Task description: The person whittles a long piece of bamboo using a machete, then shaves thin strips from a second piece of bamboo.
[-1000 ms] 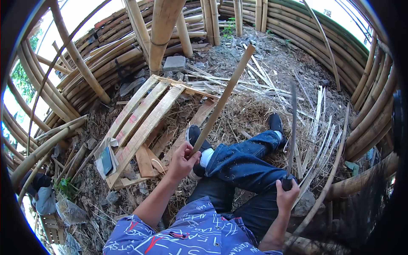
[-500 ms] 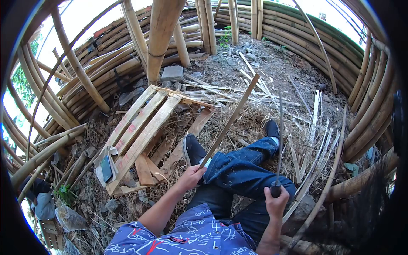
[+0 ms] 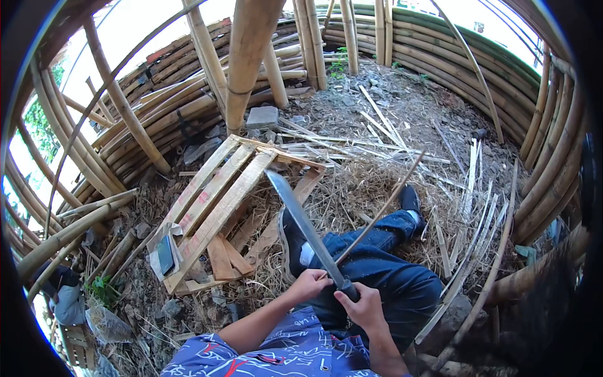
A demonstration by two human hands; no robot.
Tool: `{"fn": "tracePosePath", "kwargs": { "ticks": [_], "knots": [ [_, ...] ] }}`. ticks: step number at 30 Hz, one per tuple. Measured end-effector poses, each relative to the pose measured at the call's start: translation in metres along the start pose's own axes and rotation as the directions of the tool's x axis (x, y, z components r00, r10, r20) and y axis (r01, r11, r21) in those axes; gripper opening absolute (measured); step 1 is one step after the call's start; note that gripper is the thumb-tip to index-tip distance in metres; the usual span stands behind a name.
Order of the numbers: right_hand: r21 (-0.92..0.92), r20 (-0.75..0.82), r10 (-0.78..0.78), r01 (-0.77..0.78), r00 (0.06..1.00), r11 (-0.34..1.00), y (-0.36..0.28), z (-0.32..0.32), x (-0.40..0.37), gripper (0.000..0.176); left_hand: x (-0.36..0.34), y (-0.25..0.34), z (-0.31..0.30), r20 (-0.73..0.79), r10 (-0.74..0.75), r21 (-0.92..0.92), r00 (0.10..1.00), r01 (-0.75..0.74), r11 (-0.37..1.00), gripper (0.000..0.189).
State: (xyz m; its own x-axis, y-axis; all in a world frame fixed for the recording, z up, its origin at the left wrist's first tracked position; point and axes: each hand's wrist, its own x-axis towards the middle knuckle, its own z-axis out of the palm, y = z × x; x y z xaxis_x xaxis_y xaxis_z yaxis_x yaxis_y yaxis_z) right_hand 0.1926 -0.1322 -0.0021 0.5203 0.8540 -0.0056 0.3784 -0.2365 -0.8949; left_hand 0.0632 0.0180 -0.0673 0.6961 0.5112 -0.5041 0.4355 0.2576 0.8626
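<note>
My right hand (image 3: pixel 364 308) is closed round the dark handle of a machete (image 3: pixel 306 230). Its long grey blade points up and to the left, over my dark shoe. My left hand (image 3: pixel 310 284) is closed on the near end of a thin bamboo strip (image 3: pixel 381 215), which slants away up and to the right above my jeans. Blade and strip cross in this view close to my left fingers, with the two hands almost side by side over my lap.
A slatted wooden pallet (image 3: pixel 217 210) lies to the left, with a phone (image 3: pixel 165 255) on it. Split bamboo strips (image 3: pixel 468 182) and dry shavings cover the ground ahead. Stacked bamboo poles (image 3: pixel 440 53) line the back, a concrete block (image 3: pixel 262 117) before them. Upright poles stand around.
My right hand has moved left toward my left hand, and the machete now tilts left instead of standing upright. The strip in my left hand has swung further right.
</note>
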Motion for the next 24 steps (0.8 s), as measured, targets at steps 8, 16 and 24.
{"fn": "tracePosePath", "kwargs": {
  "ticks": [8, 16, 24],
  "knots": [
    [-0.146, 0.026, -0.025, 0.029, 0.999, 0.989, 0.002, 0.007, 0.000, 0.043, 0.023, -0.040, 0.010, -0.040, 0.183, -0.031, 0.982, -0.184, 0.982, 0.030],
    [-0.354, -0.022, -0.043, 0.032, 0.999, 0.935, 0.001, 0.009, 0.001, 0.048, -0.006, -0.015, 0.017, -0.160, 0.396, 0.381, 0.904, -0.314, 0.870, 0.024],
    [-0.540, 0.013, -0.084, 0.078, 0.996, 0.838, -0.010, -0.009, 0.007, 0.052, -0.010, -0.011, 0.020, -0.223, 0.448, 0.351, 0.866, -0.357, 0.866, 0.025]
  ]
}}
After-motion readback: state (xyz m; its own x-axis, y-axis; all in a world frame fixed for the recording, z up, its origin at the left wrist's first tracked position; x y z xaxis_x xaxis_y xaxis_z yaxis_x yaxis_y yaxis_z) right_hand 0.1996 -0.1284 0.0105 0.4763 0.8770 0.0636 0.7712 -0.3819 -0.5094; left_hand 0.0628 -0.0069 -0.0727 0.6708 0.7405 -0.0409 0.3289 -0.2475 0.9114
